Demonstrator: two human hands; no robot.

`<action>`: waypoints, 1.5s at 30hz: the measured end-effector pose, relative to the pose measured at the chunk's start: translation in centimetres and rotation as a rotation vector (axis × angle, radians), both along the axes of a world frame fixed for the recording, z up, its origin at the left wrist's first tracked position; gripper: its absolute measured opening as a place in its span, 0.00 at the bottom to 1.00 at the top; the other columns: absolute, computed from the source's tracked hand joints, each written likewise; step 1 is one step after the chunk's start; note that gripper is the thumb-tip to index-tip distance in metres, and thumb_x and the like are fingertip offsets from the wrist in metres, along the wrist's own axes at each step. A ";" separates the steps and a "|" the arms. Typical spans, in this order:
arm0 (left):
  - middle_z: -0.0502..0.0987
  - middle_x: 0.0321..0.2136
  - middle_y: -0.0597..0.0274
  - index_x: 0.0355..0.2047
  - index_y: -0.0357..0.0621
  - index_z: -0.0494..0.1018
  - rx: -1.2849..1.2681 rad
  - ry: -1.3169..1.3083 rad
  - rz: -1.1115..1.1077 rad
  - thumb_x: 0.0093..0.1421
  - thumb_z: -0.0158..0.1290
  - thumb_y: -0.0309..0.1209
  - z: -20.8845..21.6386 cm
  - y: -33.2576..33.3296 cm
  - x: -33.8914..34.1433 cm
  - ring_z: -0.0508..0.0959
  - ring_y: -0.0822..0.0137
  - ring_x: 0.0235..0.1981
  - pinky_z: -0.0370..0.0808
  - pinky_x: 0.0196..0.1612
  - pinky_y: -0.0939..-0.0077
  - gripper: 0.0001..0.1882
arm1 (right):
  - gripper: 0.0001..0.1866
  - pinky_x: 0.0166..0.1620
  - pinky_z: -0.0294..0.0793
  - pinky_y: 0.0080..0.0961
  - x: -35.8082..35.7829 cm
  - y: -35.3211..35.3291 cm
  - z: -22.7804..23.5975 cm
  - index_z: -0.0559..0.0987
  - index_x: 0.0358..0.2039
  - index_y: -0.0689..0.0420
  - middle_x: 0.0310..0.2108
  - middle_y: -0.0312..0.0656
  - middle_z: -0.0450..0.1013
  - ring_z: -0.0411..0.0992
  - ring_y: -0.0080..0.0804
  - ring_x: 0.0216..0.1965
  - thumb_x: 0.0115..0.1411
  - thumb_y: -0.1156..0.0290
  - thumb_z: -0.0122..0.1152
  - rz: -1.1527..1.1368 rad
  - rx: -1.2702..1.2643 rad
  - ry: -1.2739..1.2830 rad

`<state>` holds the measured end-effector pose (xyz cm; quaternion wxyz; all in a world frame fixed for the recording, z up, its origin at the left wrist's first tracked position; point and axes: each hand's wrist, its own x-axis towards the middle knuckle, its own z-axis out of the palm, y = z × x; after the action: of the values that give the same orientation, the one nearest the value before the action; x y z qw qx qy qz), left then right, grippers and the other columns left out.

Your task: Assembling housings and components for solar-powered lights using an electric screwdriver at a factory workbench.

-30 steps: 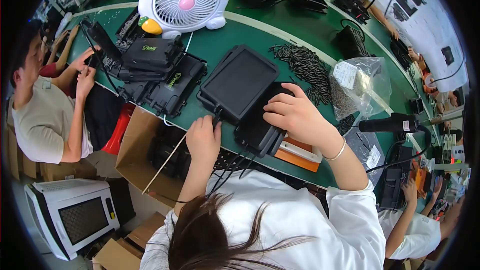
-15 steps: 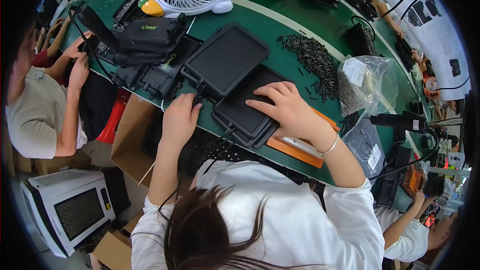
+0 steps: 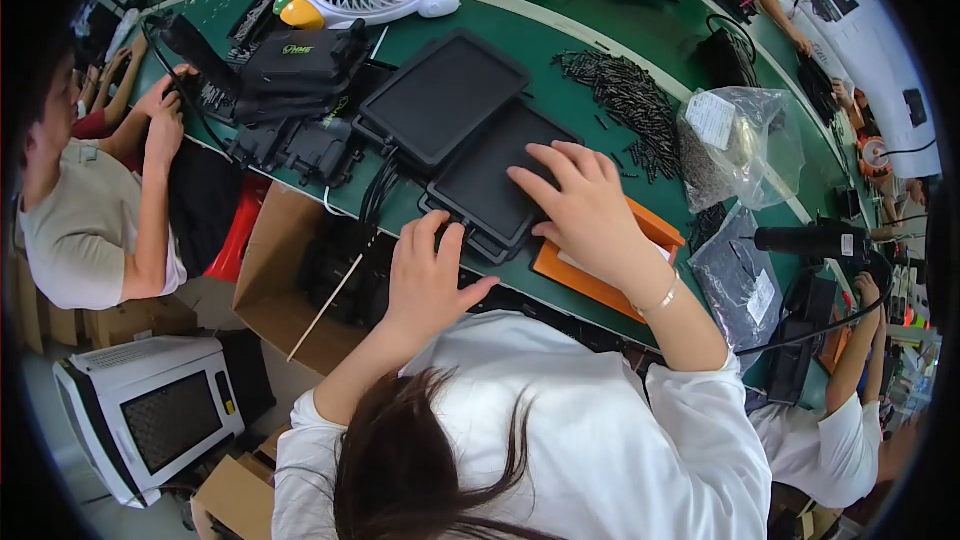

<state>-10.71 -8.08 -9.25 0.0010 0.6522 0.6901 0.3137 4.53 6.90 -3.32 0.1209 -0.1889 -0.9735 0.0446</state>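
From my seat I see two flat black rectangular housings on the green worktop [image 3: 405, 45]: the upper black housing [image 3: 445, 100] lies askew, overlapping the far left part of the lower black housing [image 3: 485, 185], which sits by the near edge. My right hand [image 3: 585, 205] is spread over the lower one's right side, fingertips on or just above it; I can't tell which. My left hand [image 3: 425, 285] has its fingers parted and grips nothing, its tips just beside the lower housing's near left corner.

As I judge it, the overlap is the weak spot: a push on the lower housing could drag the upper one along or scrape their faces. Black cables [image 3: 375, 195] hang over the edge toward the cardboard carton [image 3: 270, 260]; if one snags, it could tug a housing off. Sliding right risks bumping the orange box [image 3: 590, 290] under my right forearm.
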 end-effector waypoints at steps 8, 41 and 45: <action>0.64 0.42 0.50 0.40 0.39 0.63 0.025 0.104 0.092 0.39 0.61 0.27 -1.8 1.3 1.0 0.69 0.51 0.37 0.68 0.37 0.61 0.27 | 0.33 0.46 0.65 0.34 8.4 -3.8 -1.0 0.69 0.45 0.60 0.44 0.46 0.64 0.63 0.44 0.45 0.34 0.74 0.69 -0.278 -0.271 0.135; 0.73 0.31 0.53 0.35 0.37 0.70 0.207 -0.555 -1.027 0.57 0.52 0.38 11.9 3.7 -0.5 0.76 0.50 0.36 0.72 0.39 0.62 0.15 | 0.13 0.38 0.75 0.32 8.8 -2.3 0.0 0.64 0.36 0.62 0.31 0.54 0.73 0.74 0.42 0.31 0.50 0.85 0.52 -0.077 -0.777 1.187; 0.73 0.33 0.53 0.33 0.37 0.70 0.449 0.010 0.065 0.49 0.52 0.23 10.9 6.8 -9.0 0.73 0.55 0.37 0.69 0.42 0.67 0.09 | 0.15 0.38 0.73 0.29 14.3 -1.4 0.3 0.63 0.40 0.63 0.30 0.54 0.72 0.72 0.39 0.31 0.53 0.82 0.56 -0.325 -0.587 1.080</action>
<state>-19.70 -1.24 1.63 -0.1576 0.6151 0.6237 0.4559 18.79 5.47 -2.99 0.5434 -0.3105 -0.6813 0.3797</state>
